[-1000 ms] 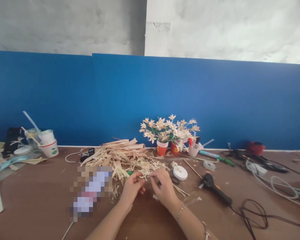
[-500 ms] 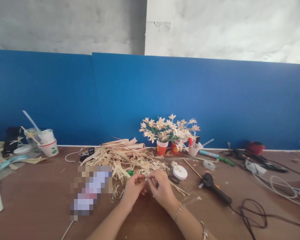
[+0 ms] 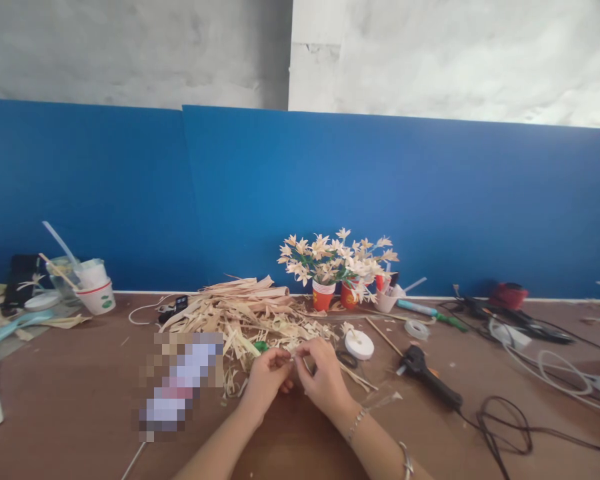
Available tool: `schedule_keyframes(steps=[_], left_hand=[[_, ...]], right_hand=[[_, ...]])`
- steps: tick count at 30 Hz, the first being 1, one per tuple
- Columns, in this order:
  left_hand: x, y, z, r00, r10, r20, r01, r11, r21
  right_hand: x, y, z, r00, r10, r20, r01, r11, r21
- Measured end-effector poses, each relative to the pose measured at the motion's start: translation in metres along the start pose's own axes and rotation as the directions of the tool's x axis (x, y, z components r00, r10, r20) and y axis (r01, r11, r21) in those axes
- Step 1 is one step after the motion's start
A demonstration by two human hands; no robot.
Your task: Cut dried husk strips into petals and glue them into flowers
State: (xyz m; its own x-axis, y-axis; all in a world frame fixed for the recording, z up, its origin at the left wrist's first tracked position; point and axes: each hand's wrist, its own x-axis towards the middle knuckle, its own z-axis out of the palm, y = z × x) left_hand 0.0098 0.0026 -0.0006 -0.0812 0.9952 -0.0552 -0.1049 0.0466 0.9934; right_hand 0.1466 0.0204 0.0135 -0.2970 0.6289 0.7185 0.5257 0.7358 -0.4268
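My left hand (image 3: 270, 379) and my right hand (image 3: 321, 373) meet fingertip to fingertip at the near edge of a heap of pale dried husk strips (image 3: 250, 310). Both are closed in a pinch. Between the fingertips there may be a small pale piece, too small to name. A green bit (image 3: 261, 347) lies in the heap beside my left hand. Right of my right hand is a white round disc (image 3: 359, 345), with a black loop (image 3: 347, 360) close by.
Pale husk flowers (image 3: 337, 257) stand in red paper cups (image 3: 323, 297) at the back. To the right lie a black glue gun (image 3: 433, 379), its cord, a tape roll (image 3: 417, 329) and white cables. A pixelated phone-like object (image 3: 180, 387) and a white cup (image 3: 97, 297) are on the left.
My hands keep almost the same pose, fingertips still together. The whole view has shifted very slightly; nothing on the table has visibly moved.
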Motion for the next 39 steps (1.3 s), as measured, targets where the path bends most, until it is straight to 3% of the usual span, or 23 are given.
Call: schedule_keyframes(steps=[25, 33, 36, 39], left_hand=[[-0.002, 0.002, 0.0, 1.0, 0.005, 0.006, -0.005, 1.0, 0.004], [-0.003, 0.004, 0.001, 1.0, 0.018, 0.016, -0.018, 1.0, -0.013], [-0.004, 0.006, 0.001, 1.0, 0.021, 0.009, -0.021, 0.999, -0.033], [-0.003, 0.006, 0.002, 1.0, 0.014, -0.007, -0.014, 1.0, -0.015]], right_hand=[[0.001, -0.008, -0.003, 1.0, -0.019, 0.008, 0.02, 0.992, -0.124], [0.0, -0.01, -0.008, 1.0, -0.013, -0.001, 0.013, 0.998, -0.054], [0.001, -0.007, -0.009, 0.996, 0.058, -0.07, -0.055, 0.997, 0.05], [0.003, -0.003, -0.007, 0.965, 0.259, -0.043, -0.245, 0.948, 0.201]])
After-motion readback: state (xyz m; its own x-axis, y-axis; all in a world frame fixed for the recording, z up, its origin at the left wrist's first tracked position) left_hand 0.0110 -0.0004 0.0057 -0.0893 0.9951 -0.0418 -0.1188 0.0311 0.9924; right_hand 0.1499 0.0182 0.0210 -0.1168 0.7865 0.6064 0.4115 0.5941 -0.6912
